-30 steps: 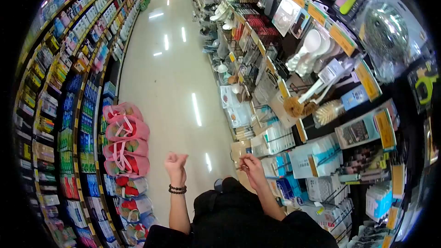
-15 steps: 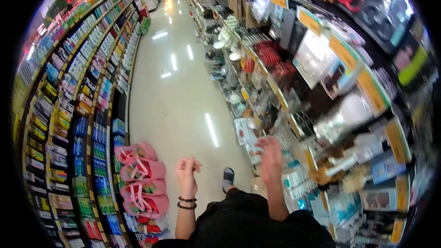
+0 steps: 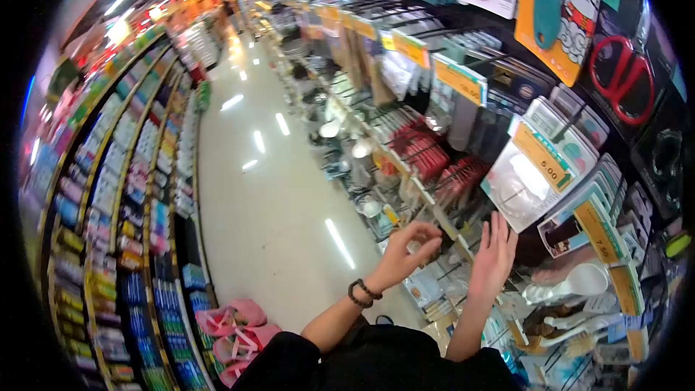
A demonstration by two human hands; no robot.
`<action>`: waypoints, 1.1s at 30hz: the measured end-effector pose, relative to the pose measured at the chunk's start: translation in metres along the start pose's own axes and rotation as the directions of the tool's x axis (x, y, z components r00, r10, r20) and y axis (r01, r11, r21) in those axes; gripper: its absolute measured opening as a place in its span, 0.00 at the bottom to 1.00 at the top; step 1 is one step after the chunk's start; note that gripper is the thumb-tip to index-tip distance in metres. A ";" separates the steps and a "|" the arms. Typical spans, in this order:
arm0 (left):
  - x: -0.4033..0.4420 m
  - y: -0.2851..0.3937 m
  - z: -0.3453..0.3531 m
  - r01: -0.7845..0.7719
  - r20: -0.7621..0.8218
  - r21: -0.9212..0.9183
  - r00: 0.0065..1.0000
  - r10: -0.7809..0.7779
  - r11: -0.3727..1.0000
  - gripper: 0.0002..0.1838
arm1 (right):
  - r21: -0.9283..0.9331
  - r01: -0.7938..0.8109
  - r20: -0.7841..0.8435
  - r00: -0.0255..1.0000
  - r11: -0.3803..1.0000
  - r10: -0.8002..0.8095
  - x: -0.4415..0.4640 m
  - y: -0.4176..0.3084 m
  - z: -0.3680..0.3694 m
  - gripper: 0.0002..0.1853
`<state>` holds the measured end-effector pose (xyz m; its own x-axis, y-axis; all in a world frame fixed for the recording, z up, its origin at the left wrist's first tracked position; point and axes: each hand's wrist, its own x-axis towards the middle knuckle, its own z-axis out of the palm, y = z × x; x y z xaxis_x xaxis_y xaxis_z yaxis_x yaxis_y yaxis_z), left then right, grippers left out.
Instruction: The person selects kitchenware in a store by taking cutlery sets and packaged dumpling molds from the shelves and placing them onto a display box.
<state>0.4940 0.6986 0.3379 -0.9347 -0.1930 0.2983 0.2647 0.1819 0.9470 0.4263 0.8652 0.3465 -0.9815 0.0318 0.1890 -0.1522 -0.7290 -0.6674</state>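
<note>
My left hand [image 3: 405, 253], with dark beaded bracelets [image 3: 360, 293] on its wrist, is in front of the right-hand shelf, fingers loosely bent and apart, nothing in it. My right hand [image 3: 494, 257] reaches up with its fingers stretched, just below a hanging white package [image 3: 517, 188]; I cannot tell whether they touch. An orange price tag [image 3: 546, 159] reading 5.00 hangs over that package. Red-packed goods [image 3: 423, 153] hang beyond my hands. To the right of my right hand are white spoon-like utensils [image 3: 579, 282] and white-handled brushes [image 3: 579, 322].
Red-handled scissors [image 3: 622, 80] and a teal-handled tool on an orange card [image 3: 548, 11] hang at upper right. A pale shiny aisle floor [image 3: 268, 232] runs ahead. Pink bags [image 3: 246, 318] stand by the left shelf, which holds rows of packaged goods [image 3: 134, 289].
My view has turned toward the right-hand shelf. Both hands have moved right and closer to the hanging goods, the left from over the aisle. My right hand's fingers are now stretched upward.
</note>
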 end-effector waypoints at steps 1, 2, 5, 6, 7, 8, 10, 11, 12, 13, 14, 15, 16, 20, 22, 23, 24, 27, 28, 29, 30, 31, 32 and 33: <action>0.016 0.000 0.005 -0.039 0.021 0.002 0.999 0.039 0.999 0.16 | 0.013 0.005 -0.011 1.000 1.000 -0.005 0.004 -0.002 -0.002 0.26; 0.031 -0.007 0.009 -0.075 0.020 -0.051 0.997 0.076 0.996 0.18 | -0.022 0.007 -0.039 0.999 1.000 -0.008 0.004 0.002 -0.005 0.20; 0.069 -0.015 0.018 -0.119 0.057 -0.140 0.990 0.128 0.983 0.28 | -0.023 -0.015 -0.121 0.993 1.000 0.012 -0.004 0.017 -0.012 0.16; 0.077 -0.013 0.021 -0.108 0.070 -0.231 0.989 0.128 0.967 0.32 | -0.030 0.004 -0.110 0.994 1.000 -0.007 -0.008 0.020 -0.009 0.15; 0.083 -0.012 0.021 -0.090 0.079 -0.317 0.989 0.121 0.944 0.36 | -0.037 0.017 -0.097 0.995 0.999 -0.020 -0.011 0.023 -0.005 0.14; 0.089 -0.016 0.020 -0.055 0.158 -0.416 0.979 0.131 0.908 0.39 | -0.074 0.026 -0.106 0.994 0.997 -0.034 -0.015 0.023 -0.001 0.15; 0.100 -0.014 0.009 0.031 0.342 -0.520 0.923 0.175 0.854 0.45 | -0.124 0.123 -0.032 0.991 0.985 -0.128 -0.020 0.026 0.006 0.19; 0.102 -0.014 0.004 0.078 0.401 -0.540 0.899 0.174 0.838 0.41 | -0.158 0.168 0.001 0.985 0.973 -0.170 -0.020 0.026 0.010 0.20; 0.103 -0.020 0.002 0.181 0.466 -0.553 0.876 0.123 0.813 0.38 | -0.175 0.166 -0.055 0.982 0.970 -0.178 -0.021 0.029 0.009 0.21; 0.105 -0.024 -0.001 0.277 0.530 -0.558 0.845 0.078 0.782 0.34 | -0.191 0.165 -0.107 0.976 0.968 -0.188 -0.023 0.034 0.006 0.22; 0.110 -0.024 -0.003 0.324 0.572 -0.561 0.817 0.073 0.762 0.31 | -0.205 0.163 -0.156 0.968 0.965 -0.196 -0.026 0.037 0.004 0.23; 0.114 -0.020 -0.007 0.370 0.612 -0.560 0.788 0.069 0.741 0.28 | -0.291 0.166 -0.178 0.958 0.942 -0.224 -0.030 0.041 0.003 0.23; 0.118 -0.019 -0.011 0.414 0.651 -0.555 0.756 0.067 0.721 0.24 | -0.373 0.165 -0.198 0.947 0.913 -0.252 -0.033 0.043 0.004 0.23; 0.128 -0.035 -0.020 0.313 0.698 -0.467 0.705 0.126 0.827 0.14 | -0.542 0.164 -0.201 0.927 0.824 -0.317 -0.055 0.043 0.014 0.23; 0.127 -0.036 -0.028 0.355 0.746 -0.478 0.648 0.157 0.803 0.13 | -0.583 0.167 -0.236 0.901 0.795 -0.363 -0.068 0.049 0.025 0.21; 0.127 -0.035 -0.031 0.376 0.767 -0.482 0.618 0.173 0.791 0.13 | -0.603 0.166 -0.254 0.887 0.780 -0.386 -0.074 0.051 0.030 0.21; 0.128 -0.037 -0.037 0.363 0.807 -0.448 0.557 0.195 0.817 0.12 | -0.638 0.136 -0.283 0.874 0.758 -0.395 -0.088 0.054 0.030 0.20; 0.124 -0.026 -0.049 0.455 0.861 -0.444 0.454 0.227 0.772 0.12 | -0.706 0.107 -0.327 0.828 0.700 -0.456 -0.118 0.056 0.041 0.19; 0.125 -0.025 -0.055 0.430 0.907 -0.366 0.365 0.212 0.825 0.11 | -0.723 0.083 -0.353 0.810 0.686 -0.469 -0.125 0.054 0.050 0.19; 0.120 -0.025 -0.057 0.437 0.904 -0.383 0.361 0.232 0.814 0.12 | -0.737 0.062 -0.373 0.793 0.674 -0.482 -0.133 0.052 0.056 0.18; 0.112 -0.026 -0.058 0.439 0.899 -0.401 0.359 0.252 0.804 0.12 | -0.753 -0.014 -0.400 0.804 0.658 -0.440 -0.146 0.050 0.056 0.20; 0.105 -0.027 -0.060 0.439 0.894 -0.417 0.358 0.270 0.796 0.12 | -0.763 -0.089 -0.428 0.812 0.641 -0.397 -0.164 0.048 0.057 0.21; 0.097 -0.029 -0.063 0.435 0.901 -0.406 0.338 0.272 0.803 0.13 | -0.758 -0.092 -0.424 0.822 0.646 -0.380 -0.177 0.048 0.058 0.22; 0.089 -0.030 -0.067 0.430 0.908 -0.395 0.318 0.273 0.812 0.14 | -0.753 -0.095 -0.419 0.832 0.651 -0.363 -0.185 0.048 0.063 0.23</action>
<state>0.4184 0.6116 0.3437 -0.4400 0.8638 0.2453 -0.0940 -0.3160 0.9441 0.6076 0.7815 0.3250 -0.8102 0.5780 0.0974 -0.0932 0.0371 -0.9950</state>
